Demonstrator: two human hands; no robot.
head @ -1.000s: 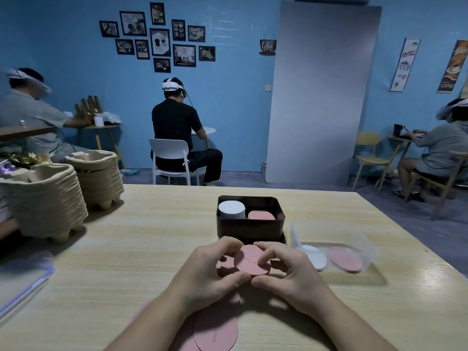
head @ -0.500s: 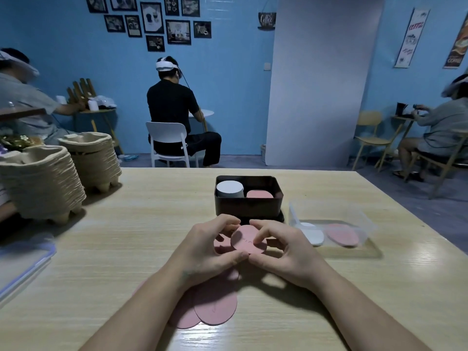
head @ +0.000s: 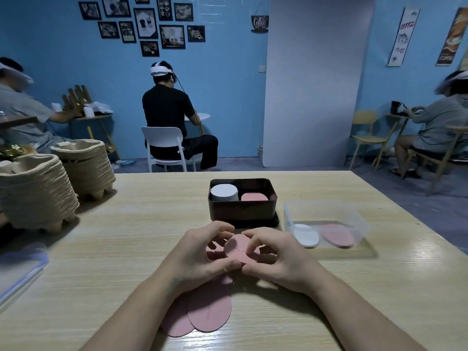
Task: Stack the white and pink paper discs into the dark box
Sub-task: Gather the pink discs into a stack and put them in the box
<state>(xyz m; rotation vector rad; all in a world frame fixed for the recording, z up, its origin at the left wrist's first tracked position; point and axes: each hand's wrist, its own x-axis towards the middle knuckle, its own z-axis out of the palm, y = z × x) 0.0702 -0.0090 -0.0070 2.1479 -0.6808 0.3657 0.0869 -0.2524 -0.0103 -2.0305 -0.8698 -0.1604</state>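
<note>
Left hand [head: 200, 252]: pinching the left edge of a small stack of round pink paper discs [head: 240, 249].
Right hand [head: 276, 257]: pinching its right edge.
Stack: hovering just near of the dark rectangular box [head: 242, 210].

1. The left forearm [head: 131, 312] and right forearm [head: 354, 312] are showing bare from the frame's bottom edge
2. A faint greenish mark is showing on the left wrist [head: 174, 282], lower centre
3. The left hand [head: 200, 254] and right hand [head: 276, 262] are showing bare at centre

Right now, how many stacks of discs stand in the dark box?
2: a white stack on the left of the box, a lower pink stack on the right.
</note>
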